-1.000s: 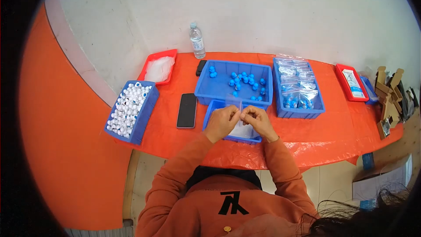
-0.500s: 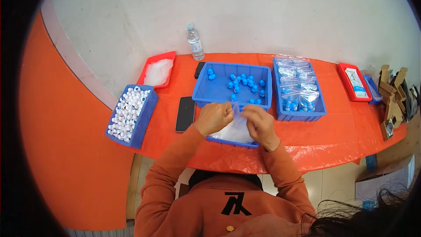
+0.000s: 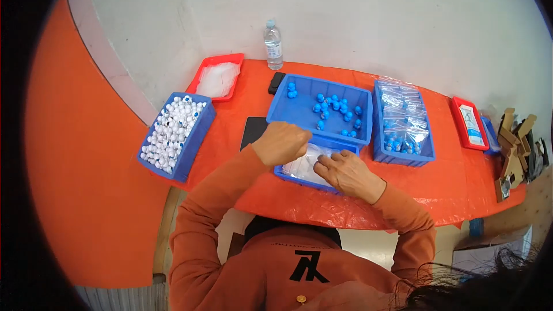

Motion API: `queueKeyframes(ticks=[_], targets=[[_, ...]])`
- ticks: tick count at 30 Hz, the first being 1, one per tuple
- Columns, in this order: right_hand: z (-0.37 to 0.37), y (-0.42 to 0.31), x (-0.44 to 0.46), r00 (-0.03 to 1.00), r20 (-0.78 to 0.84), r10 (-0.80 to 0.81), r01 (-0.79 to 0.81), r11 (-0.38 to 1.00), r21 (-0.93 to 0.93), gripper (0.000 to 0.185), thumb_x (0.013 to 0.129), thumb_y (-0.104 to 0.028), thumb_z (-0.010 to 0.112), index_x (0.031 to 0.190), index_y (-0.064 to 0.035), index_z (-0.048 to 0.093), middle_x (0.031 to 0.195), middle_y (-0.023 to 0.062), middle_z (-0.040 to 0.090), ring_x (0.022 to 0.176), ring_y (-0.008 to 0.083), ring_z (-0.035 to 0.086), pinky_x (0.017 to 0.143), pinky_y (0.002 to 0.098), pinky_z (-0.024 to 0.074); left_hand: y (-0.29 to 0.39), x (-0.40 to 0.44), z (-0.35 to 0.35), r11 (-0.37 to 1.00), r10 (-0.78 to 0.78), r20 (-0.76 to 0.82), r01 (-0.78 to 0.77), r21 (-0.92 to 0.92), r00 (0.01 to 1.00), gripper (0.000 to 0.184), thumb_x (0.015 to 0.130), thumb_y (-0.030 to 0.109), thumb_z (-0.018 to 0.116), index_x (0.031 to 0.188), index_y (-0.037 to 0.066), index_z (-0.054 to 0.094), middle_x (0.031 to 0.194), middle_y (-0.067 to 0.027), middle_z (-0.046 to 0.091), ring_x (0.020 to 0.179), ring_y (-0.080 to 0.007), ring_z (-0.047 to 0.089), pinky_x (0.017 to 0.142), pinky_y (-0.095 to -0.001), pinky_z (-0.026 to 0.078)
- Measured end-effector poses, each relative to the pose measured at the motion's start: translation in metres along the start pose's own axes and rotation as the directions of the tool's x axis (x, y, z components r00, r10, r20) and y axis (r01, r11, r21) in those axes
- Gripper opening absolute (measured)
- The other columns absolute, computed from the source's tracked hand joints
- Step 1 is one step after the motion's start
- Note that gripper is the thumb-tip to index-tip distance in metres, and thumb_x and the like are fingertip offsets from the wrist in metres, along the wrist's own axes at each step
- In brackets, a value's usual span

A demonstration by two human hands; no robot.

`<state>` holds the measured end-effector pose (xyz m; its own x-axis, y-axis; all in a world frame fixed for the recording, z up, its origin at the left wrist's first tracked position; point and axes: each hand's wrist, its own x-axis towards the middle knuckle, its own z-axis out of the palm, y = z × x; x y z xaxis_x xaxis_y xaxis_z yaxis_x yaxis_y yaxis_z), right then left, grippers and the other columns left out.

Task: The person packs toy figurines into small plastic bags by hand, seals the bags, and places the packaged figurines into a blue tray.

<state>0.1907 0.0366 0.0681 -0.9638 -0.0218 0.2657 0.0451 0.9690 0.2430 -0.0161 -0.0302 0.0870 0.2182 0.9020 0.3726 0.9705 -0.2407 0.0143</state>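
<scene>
On our tabletop [image 3: 288, 200], beyond the grip, a wide tray [image 3: 299, 109] holds unbagged blue balls [image 3: 336, 105]; rightward, a bin [image 3: 403, 156] holds filled bags [image 3: 406, 129]. Beneath lie clear bags [image 3: 299, 164]. Our left hand [image 3: 281, 143] and right hand [image 3: 347, 174] curl, fingers bunched; we cannot tell what they pinch.

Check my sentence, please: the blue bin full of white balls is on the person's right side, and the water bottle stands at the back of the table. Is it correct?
Not fully. The head view shows the blue bin full of white balls on the person's left side. The water bottle does stand at the back of the table.
</scene>
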Motion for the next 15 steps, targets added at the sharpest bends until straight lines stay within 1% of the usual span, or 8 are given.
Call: queueKeyframes(ticks=[1,5,6,10,11,12,13,15], targets=[[-0.003,-0.002,0.003,1.000,0.008,-0.004,0.004,1.000,0.000,0.016,0.083,-0.014,0.053,0.098,-0.0121,0.058,0.097,0.0052,0.056,0.069,0.0197,0.054,0.062,0.0295,0.0438,0.001,0.000,-0.002,1.000,-0.005,-0.003,0.005,-0.007,1.000,0.013,0.072,0.016,0.060,0.063,0.008,0.055,0.059,-0.0105,0.059,0.048,-0.0307,0.052,0.046,-0.0374,0.040],[-0.009,-0.015,0.018,0.998,-0.063,0.014,-0.017,0.998,-0.057,0.006,0.081,-0.014,0.053,0.083,-0.0099,0.056,0.077,0.0089,0.057,0.057,0.0217,0.056,0.048,0.0308,0.0423,0.020,0.007,-0.018,0.995,0.076,0.090,-0.069,-0.078,0.993,0.013,0.070,0.017,0.060,0.063,0.008,0.054,0.060,-0.0112,0.060,0.050,-0.0311,0.052,0.047,-0.0364,0.040],[-0.009,-0.014,0.017,0.998,-0.055,0.015,-0.018,0.998,-0.059,0.006,0.081,-0.014,0.053,0.083,-0.0099,0.056,0.077,0.0089,0.057,0.057,0.0217,0.056,0.048,0.0308,0.0423,0.020,0.008,-0.022,0.994,0.077,0.086,-0.070,-0.086,0.993,0.013,0.070,0.017,0.060,0.063,0.008,0.054,0.060,-0.0112,0.060,0.050,-0.0311,0.052,0.047,-0.0364,0.040],[-0.012,0.000,0.012,0.978,0.173,0.115,-0.113,0.993,-0.022,0.014,0.088,-0.016,0.052,0.087,-0.0059,0.061,0.078,0.0118,0.063,0.053,0.0201,0.060,0.043,0.0283,0.0434,0.012,0.014,-0.033,0.996,0.059,0.192,-0.044,-0.080,0.980,0.012,0.074,0.018,0.061,0.070,0.007,0.061,0.067,-0.0108,0.064,0.051,-0.0282,0.055,0.048,-0.0332,0.041],[-0.016,0.006,0.012,0.977,0.182,0.114,-0.111,0.993,-0.028,0.014,0.088,-0.016,0.052,0.087,-0.0059,0.061,0.078,0.0118,0.063,0.053,0.0201,0.060,0.043,0.0283,0.0434,0.012,0.013,-0.028,0.995,0.059,0.185,-0.043,-0.089,0.981,0.012,0.074,0.018,0.061,0.070,0.007,0.061,0.067,-0.0108,0.064,0.051,-0.0282,0.055,0.048,-0.0332,0.041],[-0.023,0.011,0.013,0.945,0.277,0.176,-0.244,0.942,0.233,0.017,0.090,-0.019,0.051,0.089,-0.0048,0.062,0.080,0.0125,0.064,0.053,0.0195,0.060,0.044,0.0276,0.0442,0.012,0.011,-0.017,0.957,0.024,0.059,-0.006,-0.289,0.998,0.013,0.076,0.019,0.061,0.073,0.007,0.063,0.069,-0.0109,0.065,0.052,-0.0269,0.055,0.048,-0.0324,0.041],[-0.031,0.019,0.014,0.901,0.381,0.209,-0.380,0.803,0.459,0.021,0.092,-0.021,0.050,0.091,-0.0037,0.062,0.082,0.0132,0.065,0.054,0.0189,0.061,0.044,0.0269,0.0449,0.012,0.011,-0.005,0.877,-0.035,-0.057,0.004,-0.480,0.998,0.014,0.078,0.020,0.061,0.075,0.006,0.064,0.071,-0.0110,0.066,0.052,-0.0257,0.056,0.048,-0.0316,0.041],[-0.044,0.033,0.014,0.796,0.577,0.185,-0.603,0.326,0.728,0.029,0.095,-0.025,0.048,0.096,-0.0016,0.064,0.086,0.0146,0.067,0.054,0.0176,0.063,0.045,0.0256,0.0464,0.015,0.011,0.014,0.613,-0.209,-0.235,-0.060,-0.788,0.949,0.017,0.081,0.021,0.062,0.080,0.006,0.068,0.075,-0.0112,0.068,0.052,-0.0231,0.056,0.048,-0.0300,0.041]])
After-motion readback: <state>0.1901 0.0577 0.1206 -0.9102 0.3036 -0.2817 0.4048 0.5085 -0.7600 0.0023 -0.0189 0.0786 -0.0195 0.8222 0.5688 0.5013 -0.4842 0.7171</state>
